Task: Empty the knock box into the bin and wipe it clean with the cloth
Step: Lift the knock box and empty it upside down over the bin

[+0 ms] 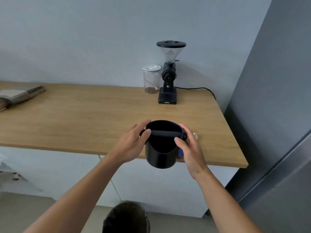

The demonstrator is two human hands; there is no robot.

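We grip the knock box (pixel 160 148) with 2 hands — left hand (pixel 133 143) and right hand (pixel 190 148) cupped on its sides. Fingers curl loosely, thumbs at the rim.

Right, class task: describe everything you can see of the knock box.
The knock box is a round, matte black tub, plastic by its look, with a black bar across its open mouth. Its inside looks dark. It tilts toward the camera, at the counter's front edge. The left hand and right hand grip its sides.
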